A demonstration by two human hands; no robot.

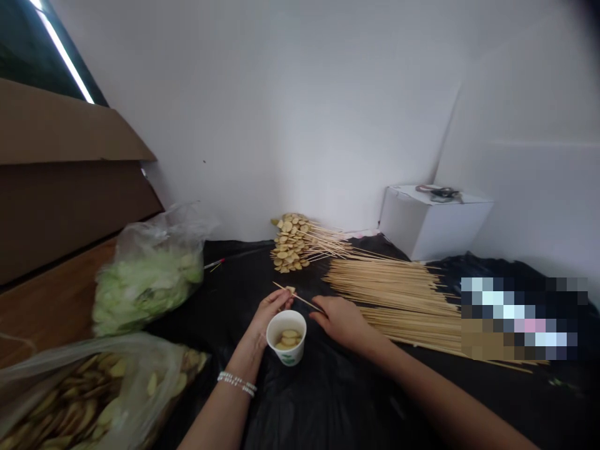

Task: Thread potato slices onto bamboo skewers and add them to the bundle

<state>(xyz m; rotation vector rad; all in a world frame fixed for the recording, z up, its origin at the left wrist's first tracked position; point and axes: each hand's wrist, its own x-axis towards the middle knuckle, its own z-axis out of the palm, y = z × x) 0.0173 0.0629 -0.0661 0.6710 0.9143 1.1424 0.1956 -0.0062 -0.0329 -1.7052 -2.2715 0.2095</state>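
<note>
One black-covered counter [347, 400] is carrying nearly everything around my hands. Two clear bags are sitting to my left: the nearer, a bag of pale slices [79, 400], is slumping close to my left forearm, and behind it a bag of light green pieces [145, 287] is standing. Many bare sticks [389, 281] are lying in a wide spread beyond my right hand, and a loaded bundle [290, 240] is resting straight ahead by the wall, its slices pointing left. A white cup [287, 356] is standing just beside my left wrist, holding a few slices low inside.

My right hand [344, 322] is gripping one thin stick [302, 299] near its back end, thumb and forefinger closed on it. My left hand [276, 303] is pinching a small slice [291, 290] at the fingertips, against the stick near its front end — whether the point is already running through it, I cannot tell.

For doing this well, I am judging that the slice is wanting a light pinch by its edges, since squeezing or bending could be splitting it. The right hand should be pushing straight along the stick, perhaps with a slight twist — and my left fingertips should be staying out of the point's line.
</note>
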